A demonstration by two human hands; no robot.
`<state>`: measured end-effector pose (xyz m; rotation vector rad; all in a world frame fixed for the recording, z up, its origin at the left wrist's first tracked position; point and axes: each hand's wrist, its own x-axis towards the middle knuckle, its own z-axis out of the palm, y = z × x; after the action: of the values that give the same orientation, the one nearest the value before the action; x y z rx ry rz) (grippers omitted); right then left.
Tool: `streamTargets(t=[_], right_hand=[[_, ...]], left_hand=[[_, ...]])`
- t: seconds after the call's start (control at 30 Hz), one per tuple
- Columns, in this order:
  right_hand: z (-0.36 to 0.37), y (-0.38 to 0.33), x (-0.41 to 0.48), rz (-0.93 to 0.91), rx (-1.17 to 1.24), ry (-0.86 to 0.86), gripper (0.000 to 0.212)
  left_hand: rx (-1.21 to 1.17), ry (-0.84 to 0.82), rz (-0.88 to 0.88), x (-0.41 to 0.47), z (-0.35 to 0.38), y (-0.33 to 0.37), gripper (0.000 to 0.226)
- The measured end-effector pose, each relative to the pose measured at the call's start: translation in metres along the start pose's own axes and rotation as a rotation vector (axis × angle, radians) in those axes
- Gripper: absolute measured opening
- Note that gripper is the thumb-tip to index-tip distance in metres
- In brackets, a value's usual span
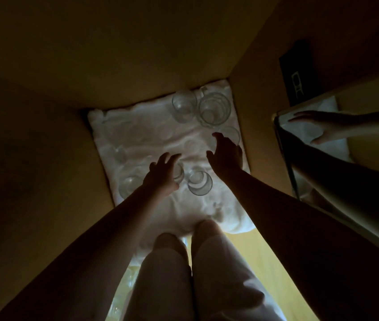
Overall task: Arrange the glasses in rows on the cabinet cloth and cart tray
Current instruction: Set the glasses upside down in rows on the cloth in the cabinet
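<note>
Head view looks down into a dim cabinet [45, 158] whose floor is covered with a crumpled white cloth [142, 128], and the glasses stand scattered on it rather than in neat lines. At the back, a round glass [183, 104] stands just beside a handled mug [214, 110]. Nearer the front, a tumbler [199, 182] stands between the two wrists, and another glass [128, 186] sits near the cloth's left edge. The left hand [163, 174] reaches in with its fingers stretched forward over a small glass [179, 174] that is half hidden by the palm; in this gloom I cannot tell whether it is actually gripped. The right hand [226, 156] has its fingers spread and slightly bent, holding nothing, its fingertips right at a glass [232, 135] by the right wall, though whether they touch I cannot say. A mirrored panel [299, 181] on the right reflects an outstretched hand and arm. Below, the person's legs in pale trousers [172, 274] kneel on a light wooden floor [244, 251].
</note>
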<state>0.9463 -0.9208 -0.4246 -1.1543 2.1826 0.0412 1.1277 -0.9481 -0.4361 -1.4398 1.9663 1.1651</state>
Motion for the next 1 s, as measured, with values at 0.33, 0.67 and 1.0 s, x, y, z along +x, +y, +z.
streamTargets(t=[0.33,0.67,1.0], right_hand=[[0.021,-0.005,0.004,0.102,0.083,0.196,0.037],[0.014,-0.001,0.006,0.149,0.168,0.184,0.028],[-0.015,-0.016,0.028,-0.047,0.076,0.356,0.025]], left_hand=[[-0.057,0.076,0.007,-0.007,0.009,0.008,0.064],[-0.052,0.084,-0.012,-0.006,0.007,0.004,0.061],[-0.046,0.046,0.103,0.002,-0.022,0.009,0.091]])
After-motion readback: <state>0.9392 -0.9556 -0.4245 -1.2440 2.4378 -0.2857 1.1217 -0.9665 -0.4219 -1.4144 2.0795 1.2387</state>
